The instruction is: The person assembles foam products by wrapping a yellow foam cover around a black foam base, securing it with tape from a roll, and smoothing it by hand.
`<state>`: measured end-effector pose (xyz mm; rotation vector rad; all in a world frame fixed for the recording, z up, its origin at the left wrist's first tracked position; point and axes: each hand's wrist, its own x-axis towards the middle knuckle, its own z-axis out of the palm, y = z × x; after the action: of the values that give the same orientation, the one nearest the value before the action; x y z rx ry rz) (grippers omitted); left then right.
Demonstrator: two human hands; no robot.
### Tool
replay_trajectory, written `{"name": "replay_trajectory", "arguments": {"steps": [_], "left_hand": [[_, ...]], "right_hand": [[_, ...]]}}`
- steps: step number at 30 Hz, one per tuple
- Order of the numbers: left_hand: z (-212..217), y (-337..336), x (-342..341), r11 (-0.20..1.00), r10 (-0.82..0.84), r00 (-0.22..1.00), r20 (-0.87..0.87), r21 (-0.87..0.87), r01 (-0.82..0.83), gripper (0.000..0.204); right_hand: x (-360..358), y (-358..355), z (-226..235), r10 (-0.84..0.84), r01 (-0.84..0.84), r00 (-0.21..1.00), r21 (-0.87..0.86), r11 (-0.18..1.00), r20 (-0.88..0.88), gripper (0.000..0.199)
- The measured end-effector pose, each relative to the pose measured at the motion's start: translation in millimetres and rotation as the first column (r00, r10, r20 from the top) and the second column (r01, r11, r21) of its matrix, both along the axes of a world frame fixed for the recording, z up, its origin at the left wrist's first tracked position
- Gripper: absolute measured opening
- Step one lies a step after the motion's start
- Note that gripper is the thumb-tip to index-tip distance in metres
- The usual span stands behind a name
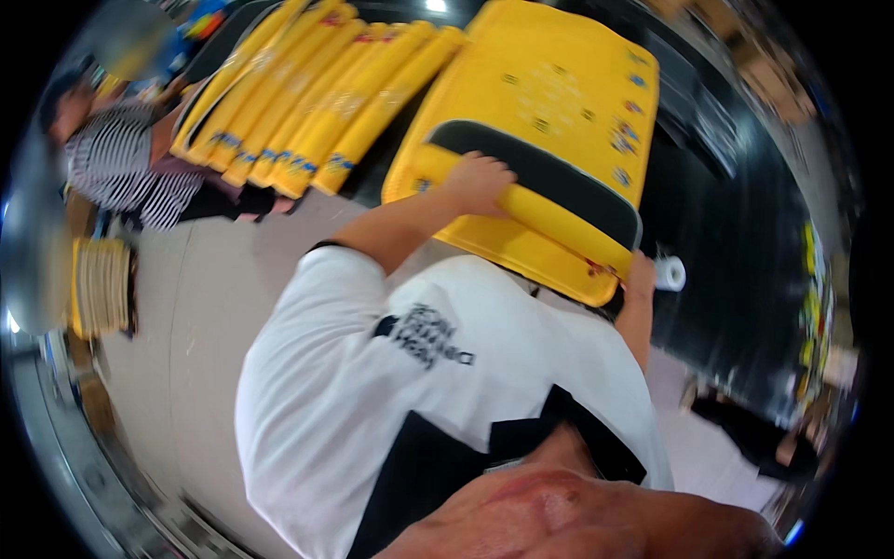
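Note:
A large yellow mat (559,93) with a black band lies on a dark table (736,242), its near edge rolled into a tube (559,224). My left hand (480,182) rests on top of that rolled edge, fingers curled over it. At the tube's other end my right hand (641,277) grips the mat's corner. My white sleeve and black apron fill the lower middle of the view.
Several rolled yellow mats (307,93) lie side by side at the upper left. A white tape roll (670,273) sits just beyond my right hand. Another person in a striped top (130,168) is at the left, near a yellow stack (101,286).

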<state>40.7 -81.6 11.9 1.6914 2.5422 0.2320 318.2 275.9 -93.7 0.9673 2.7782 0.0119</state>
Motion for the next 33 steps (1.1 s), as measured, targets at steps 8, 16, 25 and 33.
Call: {"name": "replay_trajectory", "arguments": {"steps": [8,16,25,33], "left_hand": [[0.6,-5.8,15.8,0.997,0.071,0.997,0.026,0.030,-0.072,0.061],[-4.2,-0.8,13.1,0.994,0.069,0.997,-0.019,0.086,-0.067,0.063],[4.8,-0.5,13.9,0.996,0.089,0.996,0.032,-0.002,-0.089,0.064],[-1.3,-1.1,10.4,0.996,0.074,0.996,0.044,0.047,-0.076,0.064]], "right_hand": [[-8.7,-54.8,77.1,-0.609,0.396,0.710,-0.515,0.760,-0.353,0.050],[36.7,-23.9,88.5,-0.459,0.584,0.668,0.032,0.811,-0.586,0.047],[26.8,-7.3,92.7,-0.586,0.588,0.692,-0.142,0.796,-0.422,0.051],[-17.6,-23.6,81.7,-0.810,-0.086,0.139,-0.822,0.563,-0.570,0.033]]}}
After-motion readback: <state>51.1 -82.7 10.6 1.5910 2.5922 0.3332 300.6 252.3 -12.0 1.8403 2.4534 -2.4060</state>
